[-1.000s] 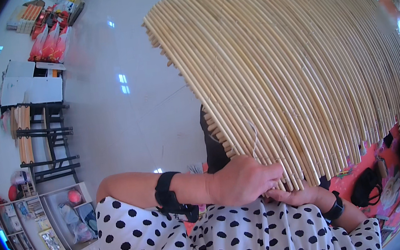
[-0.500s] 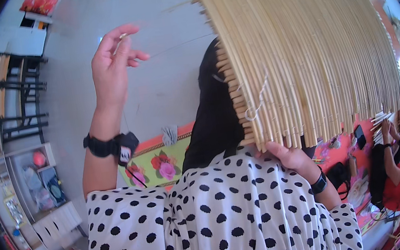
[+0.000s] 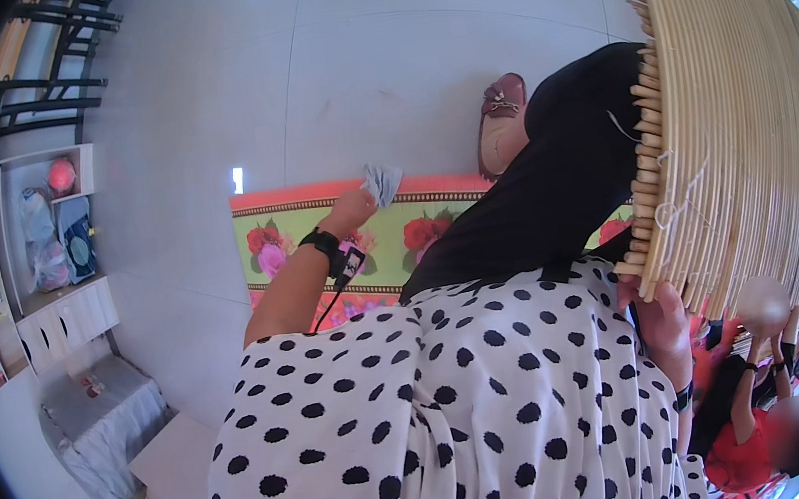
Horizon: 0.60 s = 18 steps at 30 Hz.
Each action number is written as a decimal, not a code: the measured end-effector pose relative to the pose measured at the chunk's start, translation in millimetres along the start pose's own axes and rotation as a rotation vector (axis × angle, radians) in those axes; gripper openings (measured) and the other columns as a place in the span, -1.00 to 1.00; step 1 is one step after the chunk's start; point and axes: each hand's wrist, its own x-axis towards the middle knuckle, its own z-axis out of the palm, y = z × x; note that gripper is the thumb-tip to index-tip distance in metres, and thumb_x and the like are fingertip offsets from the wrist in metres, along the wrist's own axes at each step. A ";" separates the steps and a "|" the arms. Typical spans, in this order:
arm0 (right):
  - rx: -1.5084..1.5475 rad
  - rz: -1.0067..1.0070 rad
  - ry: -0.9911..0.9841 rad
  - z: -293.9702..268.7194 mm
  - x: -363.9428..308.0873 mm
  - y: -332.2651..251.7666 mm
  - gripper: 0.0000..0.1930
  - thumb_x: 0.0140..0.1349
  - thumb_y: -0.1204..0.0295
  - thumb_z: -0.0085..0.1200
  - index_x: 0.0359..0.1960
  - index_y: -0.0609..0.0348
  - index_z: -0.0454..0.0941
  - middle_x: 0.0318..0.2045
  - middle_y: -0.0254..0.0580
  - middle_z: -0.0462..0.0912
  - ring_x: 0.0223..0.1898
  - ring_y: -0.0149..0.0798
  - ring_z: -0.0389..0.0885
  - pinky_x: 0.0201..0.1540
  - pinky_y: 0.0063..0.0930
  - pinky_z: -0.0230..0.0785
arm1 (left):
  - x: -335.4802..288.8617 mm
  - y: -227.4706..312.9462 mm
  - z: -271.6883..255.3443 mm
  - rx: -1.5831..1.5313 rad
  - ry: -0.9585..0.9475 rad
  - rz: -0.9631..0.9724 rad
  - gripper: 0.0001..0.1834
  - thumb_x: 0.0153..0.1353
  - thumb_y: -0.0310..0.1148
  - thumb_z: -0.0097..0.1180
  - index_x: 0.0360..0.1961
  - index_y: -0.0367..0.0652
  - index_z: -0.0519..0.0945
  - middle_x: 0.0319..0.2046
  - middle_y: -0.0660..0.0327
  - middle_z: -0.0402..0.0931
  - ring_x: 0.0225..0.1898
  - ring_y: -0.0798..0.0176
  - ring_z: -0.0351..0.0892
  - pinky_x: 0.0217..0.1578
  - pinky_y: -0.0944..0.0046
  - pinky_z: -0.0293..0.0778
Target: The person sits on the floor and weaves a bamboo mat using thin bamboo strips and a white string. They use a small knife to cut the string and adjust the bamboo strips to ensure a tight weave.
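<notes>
My left hand point(image 3: 351, 211) is down at the edge of a flowered mat, its fingers closed at a crumpled grey cloth point(image 3: 382, 183); the fingertips are partly hidden. At the right, a large mat of pale reed sticks point(image 3: 744, 103) bound side by side stands tilted over my leg. My right hand point(image 3: 663, 318) grips its lower near corner, with the thumb side showing and some fingers tucked behind. A loop of white string point(image 3: 665, 214) hangs on the reed mat near that corner.
The flowered mat point(image 3: 307, 236) lies under my legs on the pale tiled floor point(image 3: 205, 154). My foot in a dark red shoe point(image 3: 502, 110) is ahead. Shelves point(image 3: 54, 234) and black-framed stools point(image 3: 51, 93) stand left. A person in red point(image 3: 739, 452) works at the lower right.
My left hand came down from its raised place, where thread trailed from it, to the grey cloth. My view turned left, so the reed mat now sits farther right. My right hand keeps its hold.
</notes>
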 end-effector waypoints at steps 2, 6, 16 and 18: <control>-0.004 -0.003 0.023 -1.4 -1.8 -0.3 -0.33 0.18 -0.01 0.09 0.13 0.33 0.34 -0.22 -0.07 0.57 -0.38 -0.24 0.51 -0.33 -0.42 0.41 | -6.8 -7.4 24.8 0.042 -0.054 0.048 -0.79 0.04 -0.25 0.17 -0.37 -0.15 0.65 -0.37 -0.02 0.63 -0.25 -0.10 0.62 -0.19 0.00 0.51; 0.020 0.031 0.063 -9.6 -8.5 1.1 -0.31 0.17 -0.02 0.09 0.14 0.34 0.34 -0.20 -0.04 0.57 -0.38 -0.21 0.52 -0.33 -0.39 0.42 | -28.2 -4.6 58.0 0.053 -0.109 0.156 -0.76 0.05 -0.27 0.07 -0.42 -0.23 0.65 -0.39 -0.09 0.62 -0.27 -0.14 0.61 -0.20 -0.06 0.50; 0.150 0.031 0.132 19.2 -3.3 -4.9 -0.36 0.21 0.07 0.09 0.18 0.31 0.34 0.04 -0.06 0.52 0.02 -0.10 0.52 0.05 -0.20 0.39 | -31.0 13.7 64.5 0.020 -0.161 0.251 -0.72 0.09 -0.26 0.03 -0.38 -0.26 0.65 -0.34 -0.16 0.61 -0.21 -0.20 0.60 -0.16 -0.08 0.48; 0.227 0.051 0.042 15.4 5.8 -5.1 -0.41 0.22 0.18 0.06 0.20 0.32 0.33 0.07 -0.03 0.52 0.09 -0.08 0.50 0.15 -0.16 0.33 | -23.3 16.6 52.1 -0.061 -0.107 0.241 -0.71 0.12 -0.25 0.09 -0.29 -0.27 0.64 -0.31 -0.15 0.61 -0.18 -0.18 0.60 -0.14 -0.05 0.48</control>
